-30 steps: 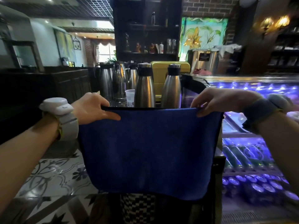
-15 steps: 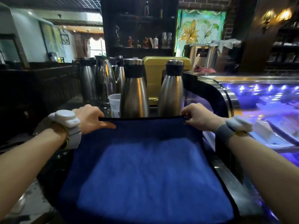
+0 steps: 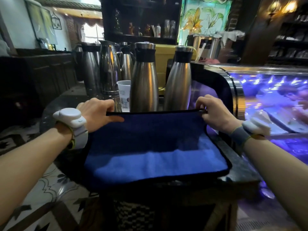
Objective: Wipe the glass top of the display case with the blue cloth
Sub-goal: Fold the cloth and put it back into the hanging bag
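Since half second ago, blue microfibre cloth with dark trim (image 3: 155,147) lowered; near half now lies flat on dark counter top (image 3: 240,165). Left hand (image 3: 97,114) and right hand (image 3: 212,114) each pinch far corner, fingers closed on edge. Steel vacuum flasks (image 3: 144,80) just beyond cloth. Purple-lit glass display case (image 3: 275,97) at right.

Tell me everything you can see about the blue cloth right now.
The blue cloth looks like plush microfibre with a dark stitched border. It lies spread out nearly flat on a dark surface, its near half brightly lit, its far half in shadow. The left hand and the right hand each pinch a far corner, holding that edge slightly raised in front of two steel flasks. Its near edge lies along the front of the surface.
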{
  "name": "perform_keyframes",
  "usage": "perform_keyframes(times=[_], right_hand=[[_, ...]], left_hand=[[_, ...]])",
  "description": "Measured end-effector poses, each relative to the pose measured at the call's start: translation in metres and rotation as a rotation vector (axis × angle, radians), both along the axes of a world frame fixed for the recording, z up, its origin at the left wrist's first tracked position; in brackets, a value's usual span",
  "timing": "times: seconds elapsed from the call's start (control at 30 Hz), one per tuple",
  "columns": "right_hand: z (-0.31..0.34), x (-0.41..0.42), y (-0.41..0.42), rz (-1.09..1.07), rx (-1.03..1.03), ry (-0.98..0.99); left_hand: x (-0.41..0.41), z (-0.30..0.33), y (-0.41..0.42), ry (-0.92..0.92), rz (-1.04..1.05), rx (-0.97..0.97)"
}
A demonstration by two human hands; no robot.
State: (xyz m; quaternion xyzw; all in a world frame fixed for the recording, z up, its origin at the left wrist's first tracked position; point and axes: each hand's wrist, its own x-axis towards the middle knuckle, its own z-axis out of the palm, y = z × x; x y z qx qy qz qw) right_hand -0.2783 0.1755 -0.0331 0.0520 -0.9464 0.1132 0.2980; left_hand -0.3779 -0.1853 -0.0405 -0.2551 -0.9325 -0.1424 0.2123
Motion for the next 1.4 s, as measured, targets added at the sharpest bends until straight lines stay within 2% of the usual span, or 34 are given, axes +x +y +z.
perform_keyframes(times=[0.13,0.27,0.4,0.57,0.67,0.8,0.87,0.93,1.03,1.1,1.2,1.4], right_hand=[[-0.008,0.061,-0.015,-0.042,0.008,-0.039],[-0.033,0.112,-0.03,-0.101,0.0,-0.085],[-0.063,0.147,-0.037,-0.155,-0.021,-0.245],[-0.07,0.165,-0.034,-0.134,-0.039,-0.288],[-0.057,0.16,-0.035,-0.159,-0.025,-0.344],[-0.045,0.133,-0.055,-0.159,0.069,-0.261],[-0.045,0.121,-0.08,-0.095,0.077,-0.202],[-0.05,0.109,-0.11,0.015,0.055,-0.17],[-0.064,0.09,-0.173,0.202,0.098,-0.141],[-0.073,0.085,-0.213,0.291,0.188,-0.103],[-0.085,0.08,-0.257,0.356,0.302,-0.083],[-0.109,0.083,-0.3,0.047,0.425,0.041]], left_hand=[[0.046,-0.013,-0.018,-0.014,-0.062,-0.017],[0.087,-0.032,-0.031,-0.142,-0.131,-0.073],[0.116,-0.045,-0.041,-0.257,-0.183,-0.165],[0.13,-0.045,-0.055,-0.401,-0.24,-0.128],[0.127,-0.037,-0.054,-0.429,-0.255,-0.015],[0.101,-0.029,-0.049,-0.248,-0.155,0.171],[0.086,-0.028,-0.049,-0.221,-0.048,0.2],[0.07,-0.034,-0.045,-0.246,0.067,0.114],[0.057,-0.048,-0.042,-0.322,0.199,-0.152],[0.057,-0.053,-0.041,-0.361,0.182,-0.199],[0.053,-0.05,-0.049,-0.337,0.085,-0.108],[0.047,-0.041,-0.075,-0.385,-0.152,0.166]])
